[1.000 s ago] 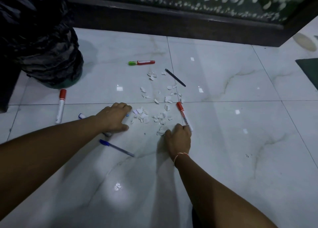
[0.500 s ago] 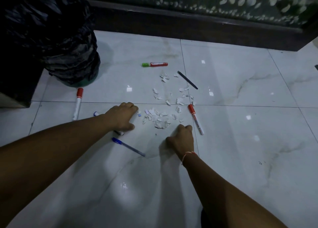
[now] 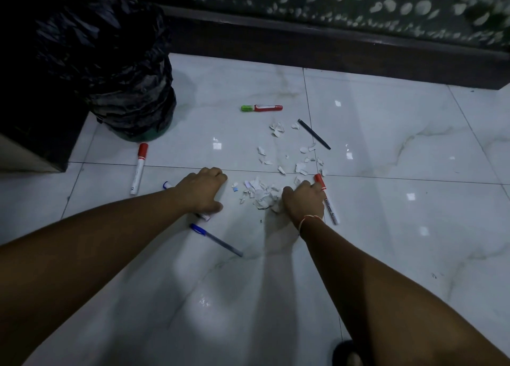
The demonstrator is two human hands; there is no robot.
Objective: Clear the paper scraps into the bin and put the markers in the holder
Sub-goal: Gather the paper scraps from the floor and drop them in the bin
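Observation:
Torn white paper scraps (image 3: 259,194) lie heaped on the tiled floor between my hands, and looser ones (image 3: 300,158) are scattered farther out. My right hand (image 3: 303,201) presses against the heap's right side, fingers curled into it. My left hand (image 3: 202,190) rests in a fist left of the heap, on top of a blue-capped marker (image 3: 167,185). A red-capped marker (image 3: 328,204) touches my right hand's outer side. Another red-capped marker (image 3: 138,169) lies far left. A green-and-red marker (image 3: 262,108) lies beyond the scraps.
A bin lined with a black bag (image 3: 124,84) stands at the back left beside a dark cabinet (image 3: 33,133). A black pen (image 3: 314,134) lies by the far scraps, a blue pen (image 3: 216,240) near my left wrist. A dark skirting (image 3: 331,50) runs along the wall.
My right hand has pushed forward and left into the scraps, bunching them into a tighter heap. My left hand has stayed on the blue-capped marker. The view has shifted.

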